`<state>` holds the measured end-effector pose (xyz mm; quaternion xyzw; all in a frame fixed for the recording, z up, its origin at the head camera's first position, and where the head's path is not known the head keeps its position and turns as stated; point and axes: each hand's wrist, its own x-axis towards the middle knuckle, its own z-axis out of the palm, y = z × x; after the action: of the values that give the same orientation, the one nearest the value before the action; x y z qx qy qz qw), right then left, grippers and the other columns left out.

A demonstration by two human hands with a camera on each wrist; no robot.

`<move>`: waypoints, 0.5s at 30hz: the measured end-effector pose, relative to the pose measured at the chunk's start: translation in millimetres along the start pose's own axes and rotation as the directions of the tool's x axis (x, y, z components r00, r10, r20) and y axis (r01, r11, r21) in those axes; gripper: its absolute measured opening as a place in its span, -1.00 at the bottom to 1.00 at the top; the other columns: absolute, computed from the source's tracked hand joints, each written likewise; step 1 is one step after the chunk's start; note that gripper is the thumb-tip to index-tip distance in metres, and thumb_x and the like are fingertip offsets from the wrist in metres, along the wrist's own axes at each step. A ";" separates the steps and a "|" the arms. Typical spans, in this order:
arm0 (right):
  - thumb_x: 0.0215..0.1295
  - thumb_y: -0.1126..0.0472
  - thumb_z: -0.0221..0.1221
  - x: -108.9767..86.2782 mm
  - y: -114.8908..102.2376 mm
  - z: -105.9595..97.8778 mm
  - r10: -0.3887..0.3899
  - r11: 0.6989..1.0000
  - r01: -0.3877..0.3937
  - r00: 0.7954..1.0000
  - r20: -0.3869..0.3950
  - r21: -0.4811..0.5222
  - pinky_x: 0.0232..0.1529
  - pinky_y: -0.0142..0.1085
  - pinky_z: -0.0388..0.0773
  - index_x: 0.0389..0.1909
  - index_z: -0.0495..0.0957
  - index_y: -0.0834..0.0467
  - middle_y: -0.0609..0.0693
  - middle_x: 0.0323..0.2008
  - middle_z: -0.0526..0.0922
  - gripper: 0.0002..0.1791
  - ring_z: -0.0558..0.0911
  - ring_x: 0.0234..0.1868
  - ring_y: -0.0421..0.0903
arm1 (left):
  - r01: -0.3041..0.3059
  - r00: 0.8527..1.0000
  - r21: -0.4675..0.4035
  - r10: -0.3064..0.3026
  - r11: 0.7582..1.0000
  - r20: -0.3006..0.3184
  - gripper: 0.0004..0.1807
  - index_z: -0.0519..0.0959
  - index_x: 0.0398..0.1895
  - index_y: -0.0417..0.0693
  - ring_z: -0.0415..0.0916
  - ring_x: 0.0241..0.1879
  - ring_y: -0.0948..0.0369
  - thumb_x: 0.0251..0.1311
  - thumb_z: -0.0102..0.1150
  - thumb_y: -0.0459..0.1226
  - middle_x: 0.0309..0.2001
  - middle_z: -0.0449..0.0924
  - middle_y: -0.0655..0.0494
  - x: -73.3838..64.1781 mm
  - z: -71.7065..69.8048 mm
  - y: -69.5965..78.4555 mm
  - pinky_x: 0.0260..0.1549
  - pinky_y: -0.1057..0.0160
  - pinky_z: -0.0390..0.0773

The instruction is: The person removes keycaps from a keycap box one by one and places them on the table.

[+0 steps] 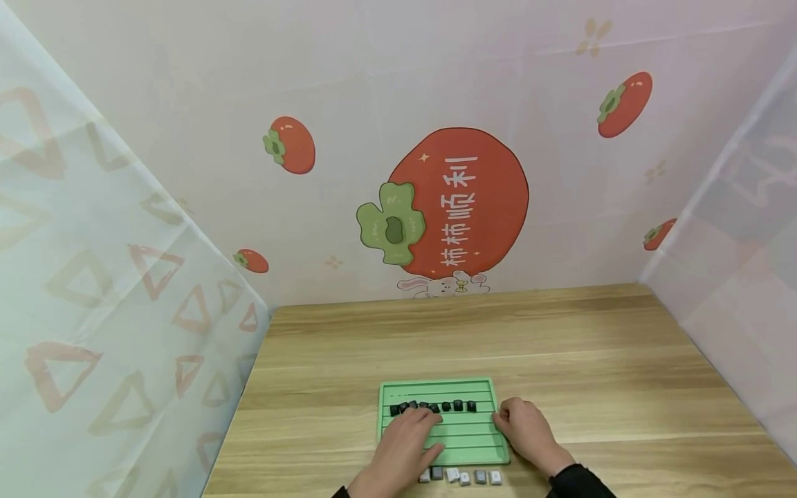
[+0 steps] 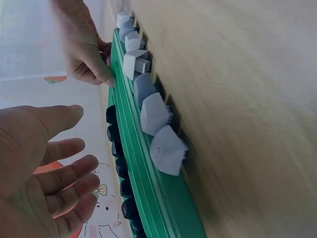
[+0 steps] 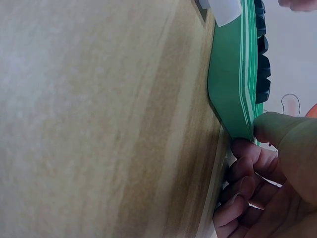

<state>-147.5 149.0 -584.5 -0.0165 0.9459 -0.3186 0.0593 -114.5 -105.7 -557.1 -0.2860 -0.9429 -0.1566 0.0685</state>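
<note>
A green ridged tray (image 1: 470, 453) lies on the table, with a row of black keycaps (image 1: 458, 405) across its upper part. My right hand (image 1: 526, 429) holds the tray's right edge; the right wrist view shows the thumb on top and curled fingers (image 3: 243, 148) at the side. Over the tray's left part, my left hand (image 1: 405, 446) hovers with fingers spread and nothing in them, hiding some of the slots. In front of the tray's near side, white and grey keycaps (image 1: 452, 475) stand in a row, the leftmost partly behind the left hand.
The wooden table (image 1: 560, 346) reaches back to a pale cloth backdrop (image 1: 336, 69) printed with persimmons. Cloth sides (image 1: 156, 311) rise at the left and right. The near keycaps sit close along the tray's front wall.
</note>
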 end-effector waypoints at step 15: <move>0.31 0.24 0.26 0.9 0.3 -0.8 -0.004 1.000 0.004 1.000 0.012 0.004 -0.51 -0.44 0.02 -0.75 0.12 0.00 -0.17 -0.72 0.03 -0.43 0.09 -0.65 -0.23 | 0.040 0.999 -0.037 -0.039 0.999 0.029 -0.60 0.64 0.10 0.02 0.61 0.01 0.21 0.24 0.37 -0.06 -0.01 0.69 0.16 26.6 7.7 7.6 -0.01 0.22 0.61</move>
<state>-148.4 149.6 -584.2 -0.0202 0.9448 -0.3207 0.0645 -132.5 -83.4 -556.6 -0.2708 -0.9461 -0.1716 0.0468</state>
